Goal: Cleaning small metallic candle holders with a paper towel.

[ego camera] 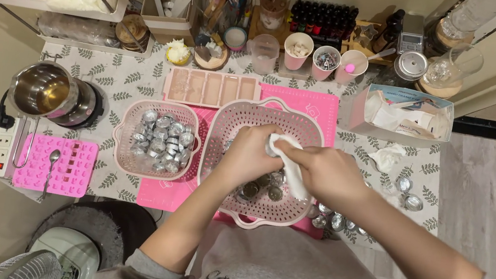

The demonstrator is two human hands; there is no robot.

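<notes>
Wiping appears to be the step in hand: over the large pink perforated basket [278,119], the left hand [250,153] is curled around something small that its fingers hide, judged to be one of the metal cups, while the right hand [327,172] pinches a crumpled white cloth [291,163] and presses it against the left hand's grasp. Loose round metal cups [263,188], shiny and shallow with dark insides, lie in the bottom of this basket, near the person. A smaller pink basket [132,116] just to the left is filled with many similar cups [162,139], bright and silvery. More cups [408,197] sit loose on the leaf-patterned tablecloth [113,71] to the right, some just beside the right forearm. As a judgement, the move to follow calls for a firm pinch on a thin, light, slippery cup and a gentle turning rub, since such thin metal would dent easily. Farther off lies a pale, rectangular, compartmented mould [211,88]; at far left stand a polished steel pot [43,90] and a pink studded silicone mould [68,167] with a spoon [52,161] resting on it. Paper cups [297,49] and dark small bottles [323,17] line the far edge, and an open box of white tissues [401,114] stands at far right.
</notes>
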